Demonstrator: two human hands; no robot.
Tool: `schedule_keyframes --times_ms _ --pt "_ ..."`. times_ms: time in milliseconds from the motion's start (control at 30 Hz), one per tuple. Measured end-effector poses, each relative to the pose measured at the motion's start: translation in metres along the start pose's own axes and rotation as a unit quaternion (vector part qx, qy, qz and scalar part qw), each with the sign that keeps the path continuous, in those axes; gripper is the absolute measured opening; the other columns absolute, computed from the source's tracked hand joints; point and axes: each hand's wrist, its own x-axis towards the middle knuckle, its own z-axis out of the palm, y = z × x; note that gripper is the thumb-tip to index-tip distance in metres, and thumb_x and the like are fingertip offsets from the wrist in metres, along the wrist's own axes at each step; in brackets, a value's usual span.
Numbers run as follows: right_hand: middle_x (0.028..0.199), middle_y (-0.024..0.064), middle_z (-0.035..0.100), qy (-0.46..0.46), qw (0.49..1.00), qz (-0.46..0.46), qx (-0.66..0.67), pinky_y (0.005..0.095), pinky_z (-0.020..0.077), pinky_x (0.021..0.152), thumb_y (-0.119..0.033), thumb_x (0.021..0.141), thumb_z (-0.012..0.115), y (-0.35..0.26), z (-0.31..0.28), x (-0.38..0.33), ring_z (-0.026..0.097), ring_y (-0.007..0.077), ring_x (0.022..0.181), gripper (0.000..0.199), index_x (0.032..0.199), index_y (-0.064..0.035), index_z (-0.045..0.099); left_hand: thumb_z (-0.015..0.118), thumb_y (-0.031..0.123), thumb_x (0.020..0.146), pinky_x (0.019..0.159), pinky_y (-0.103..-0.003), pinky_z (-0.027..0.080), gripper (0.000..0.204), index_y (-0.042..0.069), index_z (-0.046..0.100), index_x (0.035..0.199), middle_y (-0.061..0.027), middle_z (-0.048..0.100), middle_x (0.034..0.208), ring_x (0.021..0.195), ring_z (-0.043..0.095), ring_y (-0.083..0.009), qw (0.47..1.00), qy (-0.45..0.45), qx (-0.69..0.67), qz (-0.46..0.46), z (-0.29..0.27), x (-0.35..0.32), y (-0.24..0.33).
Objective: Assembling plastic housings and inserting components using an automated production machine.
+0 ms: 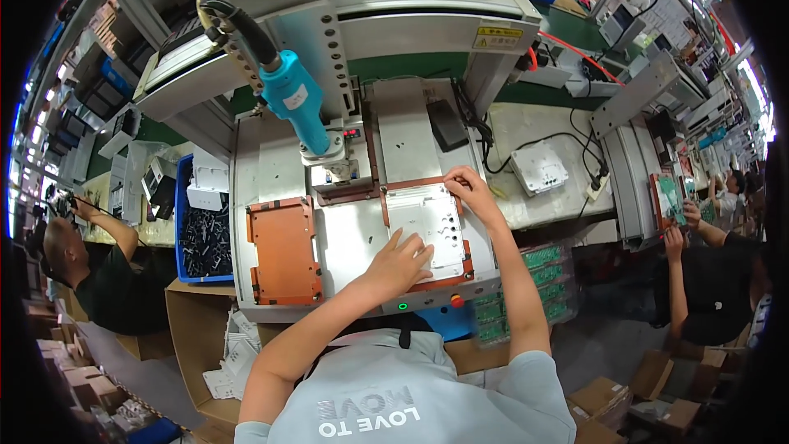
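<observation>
A white plastic panel [419, 215] with a row of dark holes or parts along its right side lies in the right-hand brown fixture [468, 260]. My left hand [400, 265] rests on the panel's lower left part, fingers spread and holding nothing. At the panel's upper right corner is my right hand [470, 189], its fingers bent together; whatever is between the fingertips, if anything, is too small to make out. Left of them sits a second brown fixture [283, 253] with no panel in it. A blue cylindrical tool head [294, 103] hangs from the gantry beyond the fixtures.
On the left stands a blue bin [205, 234] of small black parts. Below it, a cardboard box [193, 345] holds white panels. Another white panel [538, 168] lies on the right table. Green circuit boards [526, 292] sit by my right forearm. Co-workers occupy both sides.
</observation>
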Motion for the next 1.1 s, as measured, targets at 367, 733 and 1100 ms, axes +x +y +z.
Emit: schedule_keyframes --times_ms 367,733,1100 --pt "0.089 0.0089 0.057 0.32 0.931 0.068 -0.162 0.0286 0.0447 0.074 -0.01 0.085 0.065 -0.038 0.066 -0.173 0.054 0.0177 0.082 0.015 0.095 -0.0012 0.059 0.061 0.03 0.087 0.105 -0.048 0.034 0.05 0.003 0.049 0.127 -0.0153 0.051 0.113 0.117 0.048 -0.0338 1.0 0.007 0.014 -0.002 0.003 -0.007 0.003" --pt "0.096 0.0104 0.062 0.358 0.899 -0.053 -0.246 0.0337 0.0448 0.081 0.003 0.082 0.063 -0.024 0.096 -0.186 0.055 0.026 0.093 0.016 0.096 -0.003 0.069 0.061 0.027 0.087 0.107 -0.048 0.033 0.051 0.003 0.046 0.13 -0.0146 0.05 0.115 0.121 0.046 -0.0341 1.0 -0.013 0.013 0.011 -0.004 -0.004 0.003" --pt "0.119 0.0136 0.057 0.248 0.953 -0.028 -0.174 0.0324 0.042 0.093 -0.013 0.093 0.052 -0.036 0.04 -0.111 0.053 0.0266 0.111 0.031 0.122 -0.0013 0.056 0.058 0.026 0.09 0.108 -0.046 0.032 0.048 0.01 0.045 0.134 -0.0131 0.046 0.136 0.131 0.038 -0.0328 0.997 0.033 -0.074 -0.011 -0.007 -0.041 -0.02"
